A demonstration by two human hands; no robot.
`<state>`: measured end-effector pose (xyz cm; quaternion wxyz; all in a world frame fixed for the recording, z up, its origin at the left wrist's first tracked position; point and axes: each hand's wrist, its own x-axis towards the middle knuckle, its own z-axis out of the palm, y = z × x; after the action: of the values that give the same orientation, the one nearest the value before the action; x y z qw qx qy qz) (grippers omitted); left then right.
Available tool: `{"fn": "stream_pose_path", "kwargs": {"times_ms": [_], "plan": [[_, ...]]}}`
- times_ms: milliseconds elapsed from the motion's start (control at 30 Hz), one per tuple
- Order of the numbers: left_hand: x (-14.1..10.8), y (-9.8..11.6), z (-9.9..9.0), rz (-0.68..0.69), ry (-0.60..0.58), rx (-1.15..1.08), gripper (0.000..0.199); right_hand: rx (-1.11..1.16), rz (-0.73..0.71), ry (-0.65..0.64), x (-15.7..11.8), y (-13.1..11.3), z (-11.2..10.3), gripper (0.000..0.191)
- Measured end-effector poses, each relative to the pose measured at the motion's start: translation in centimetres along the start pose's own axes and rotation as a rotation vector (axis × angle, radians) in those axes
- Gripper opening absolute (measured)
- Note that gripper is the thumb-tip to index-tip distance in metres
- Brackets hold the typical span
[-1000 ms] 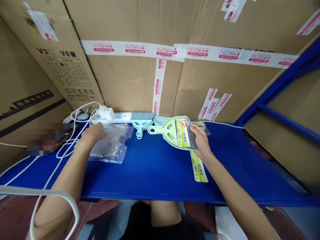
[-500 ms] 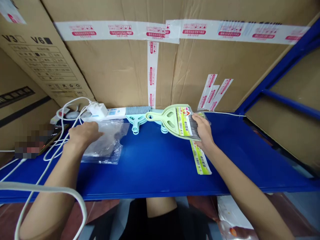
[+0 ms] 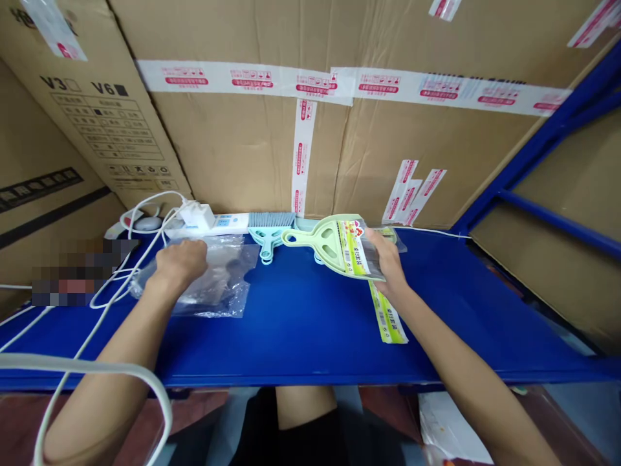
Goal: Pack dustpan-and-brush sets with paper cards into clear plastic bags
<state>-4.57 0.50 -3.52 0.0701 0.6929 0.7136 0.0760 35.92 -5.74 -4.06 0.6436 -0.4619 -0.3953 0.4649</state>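
Note:
My right hand (image 3: 388, 262) grips the wide end of a pale green dustpan (image 3: 326, 244), fingers closed over the grey bristles of a brush (image 3: 372, 252) nested in it. A yellow-green and white label (image 3: 353, 248) lies across the set, whose handle points left. My left hand (image 3: 183, 264) is closed like a fist over clear plastic bags (image 3: 228, 291); its fingertips are hidden, so I cannot make out what they hold. Between the hands a light blue brush (image 3: 268, 237) with grey-blue bristles lies at the back. Part of another light blue piece shows behind the green dustpan.
A yellow-green label strip (image 3: 389, 317) lies on the blue table (image 3: 291, 323) below my right hand. A power strip (image 3: 233, 223) with a white plug adapter (image 3: 198, 217) and looping white cables (image 3: 116, 291) is at left. Large cardboard boxes (image 3: 233, 149) stand behind; a blue frame (image 3: 543, 145) rises at right.
My left hand has moved a little right over the plastic bags, its thumb now less visible. My right hand still holds the green dustpan set. The view has shifted slightly.

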Motion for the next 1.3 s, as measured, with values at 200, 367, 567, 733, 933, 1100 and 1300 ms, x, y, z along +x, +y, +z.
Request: {"fn": "stream_pose_path", "kwargs": {"times_ms": [200,367,567,733,933,1100,1300], "plan": [[-1.5,2.2,-1.1,-0.046,0.111,0.182,0.046,-0.036,0.060,0.013,-0.1,-0.6,0.0,0.067],[-1.3,3.1,-1.6,0.093,0.314,0.104,0.052,-0.077,0.022,0.015,0.3,-0.7,-0.2,0.070],[-3.0,4.6,-2.7,0.648,0.062,-0.552,0.032,-0.086,-0.031,0.017,0.6,-1.3,-0.9,0.078],[-5.1,6.4,-1.6,0.619,-0.431,-1.067,0.037,-0.062,-0.123,0.017,1.2,-2.0,-1.7,0.074],[-4.9,9.5,2.7,0.820,-0.467,-0.914,0.029,-0.125,-0.095,-0.072,1.7,-2.6,-2.8,0.074],[-3.2,8.6,3.8,0.884,-0.247,-0.699,0.019,-0.295,-0.029,-0.226,2.2,-2.7,-3.8,0.081],[-2.3,7.6,4.2,0.975,-0.206,-0.520,0.004,-0.324,-0.099,-0.203,2.7,-2.4,-4.0,0.091]]}}
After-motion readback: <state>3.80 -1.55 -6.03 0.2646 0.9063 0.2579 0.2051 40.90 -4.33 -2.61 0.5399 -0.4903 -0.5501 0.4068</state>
